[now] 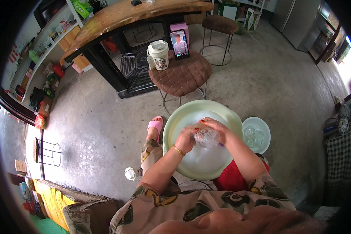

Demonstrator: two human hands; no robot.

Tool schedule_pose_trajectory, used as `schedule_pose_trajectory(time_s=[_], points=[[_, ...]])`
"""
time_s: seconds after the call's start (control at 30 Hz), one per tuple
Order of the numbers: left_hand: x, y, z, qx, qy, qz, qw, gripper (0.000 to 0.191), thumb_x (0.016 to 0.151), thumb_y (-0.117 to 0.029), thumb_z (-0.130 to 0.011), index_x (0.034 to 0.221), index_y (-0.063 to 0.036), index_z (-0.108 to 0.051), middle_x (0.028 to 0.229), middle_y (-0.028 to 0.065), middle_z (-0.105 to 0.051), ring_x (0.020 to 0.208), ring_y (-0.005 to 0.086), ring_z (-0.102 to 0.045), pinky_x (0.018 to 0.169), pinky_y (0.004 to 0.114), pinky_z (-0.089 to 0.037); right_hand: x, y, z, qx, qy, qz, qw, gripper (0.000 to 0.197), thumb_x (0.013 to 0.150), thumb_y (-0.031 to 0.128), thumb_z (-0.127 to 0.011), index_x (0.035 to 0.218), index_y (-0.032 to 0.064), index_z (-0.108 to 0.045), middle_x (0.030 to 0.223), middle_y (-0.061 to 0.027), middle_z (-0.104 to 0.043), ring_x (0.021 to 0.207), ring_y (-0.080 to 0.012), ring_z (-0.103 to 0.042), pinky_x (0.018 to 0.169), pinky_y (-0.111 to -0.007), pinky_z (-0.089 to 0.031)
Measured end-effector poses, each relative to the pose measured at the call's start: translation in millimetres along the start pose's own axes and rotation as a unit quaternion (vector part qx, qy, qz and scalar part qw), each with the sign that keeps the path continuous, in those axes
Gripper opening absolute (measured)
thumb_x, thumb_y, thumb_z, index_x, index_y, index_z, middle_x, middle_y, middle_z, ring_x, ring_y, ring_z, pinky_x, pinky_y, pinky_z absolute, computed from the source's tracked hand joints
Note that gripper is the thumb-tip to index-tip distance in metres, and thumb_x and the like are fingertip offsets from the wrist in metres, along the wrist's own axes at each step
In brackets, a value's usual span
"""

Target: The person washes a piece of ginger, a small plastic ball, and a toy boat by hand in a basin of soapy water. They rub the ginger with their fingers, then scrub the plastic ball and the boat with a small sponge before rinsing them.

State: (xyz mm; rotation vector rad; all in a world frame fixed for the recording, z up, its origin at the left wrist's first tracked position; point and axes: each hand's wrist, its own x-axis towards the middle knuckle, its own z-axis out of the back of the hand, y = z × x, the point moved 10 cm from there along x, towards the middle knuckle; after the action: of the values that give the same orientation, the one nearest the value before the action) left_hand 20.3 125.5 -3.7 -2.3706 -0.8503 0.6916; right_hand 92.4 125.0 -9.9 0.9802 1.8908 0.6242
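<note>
Above a large pale green basin (pixel 169 158) of sudsy water, my left hand (pixel 186 139) and my right hand (pixel 217 127) hold a clear, foam-covered vessel (pixel 206 138) between them. It looks like glass or clear plastic; its exact kind cannot be told. My left hand grips its left side and my right hand its far and right side. A small purple thing shows beside the vessel under my right hand, mostly hidden. Right of the basin stands a smaller white bowl (pixel 268 136) with several clear glass vessels (pixel 253 137) in it.
A brown padded stool (pixel 182 74) beyond the basin carries a lidded cup (pixel 158 55) and a propped phone (pixel 179 45). Behind it stands a wooden-topped table (pixel 128 13). Another lidded cup (pixel 131 173) is at my lower left. Red cloth (pixel 231 177) lies by the basin's near right edge.
</note>
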Motion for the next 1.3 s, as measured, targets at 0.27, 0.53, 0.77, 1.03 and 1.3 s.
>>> schedule_pose_trajectory(time_s=[0.27,0.53,0.77,1.03,1.3], points=[[-3,9,0,-0.17,-0.038,0.014,0.985,0.034,0.078,-0.023,-0.054,0.104,-0.0011,-0.054,0.099,0.0092,-0.059,0.09,0.0242,-0.056,0.084,0.038,-0.044,30,-48,27,0.312,-0.007,0.097,0.945,0.024,0.086,0.018,-0.046,0.1,0.0013,-0.054,0.094,-0.0118,-0.06,0.083,-0.022,-0.059,0.077,-0.035,-0.049],[-5,13,-10,-0.186,0.003,0.063,0.981,0.036,0.084,-0.032,-0.049,0.104,-0.002,-0.053,0.098,0.0099,-0.059,0.09,0.0251,-0.056,0.085,0.038,-0.043,54,-66,51,0.044,-0.103,0.119,0.987,0.031,0.085,0.021,-0.044,0.107,0.0,-0.052,0.104,-0.0129,-0.057,0.093,-0.025,-0.056,0.082,-0.037,-0.046],[0,-5,-7,-0.304,0.016,0.022,0.952,0.032,0.086,-0.027,-0.047,0.106,-0.0018,-0.049,0.102,0.0117,-0.055,0.094,0.0258,-0.053,0.086,0.04,-0.043,54,-67,37,-0.577,-0.108,0.138,0.797,0.034,0.08,0.017,-0.045,0.108,-0.0011,-0.052,0.112,-0.0206,-0.052,0.098,-0.03,-0.054,0.083,-0.038,-0.043],[-1,-16,28,-0.151,-0.137,-0.057,0.977,0.022,0.087,-0.019,-0.043,0.101,-0.0032,-0.05,0.097,0.0112,-0.056,0.085,0.0248,-0.056,0.077,0.036,-0.048,2,-3,54,0.018,-0.269,0.136,0.953,0.031,0.077,0.019,-0.054,0.104,0.0062,-0.048,0.086,-0.0083,-0.056,0.077,-0.0149,-0.054,0.063,-0.032,-0.046],[6,12,41,-0.065,-0.146,-0.047,0.986,0.025,0.086,-0.021,-0.044,0.099,-0.0017,-0.053,0.097,0.0103,-0.057,0.086,0.0254,-0.056,0.077,0.036,-0.046,-10,32,-3,-0.372,-0.188,0.257,0.872,0.035,0.081,0.022,-0.051,0.106,-0.0014,-0.046,0.097,-0.0205,-0.053,0.09,-0.0337,-0.053,0.076,-0.037,-0.043]])
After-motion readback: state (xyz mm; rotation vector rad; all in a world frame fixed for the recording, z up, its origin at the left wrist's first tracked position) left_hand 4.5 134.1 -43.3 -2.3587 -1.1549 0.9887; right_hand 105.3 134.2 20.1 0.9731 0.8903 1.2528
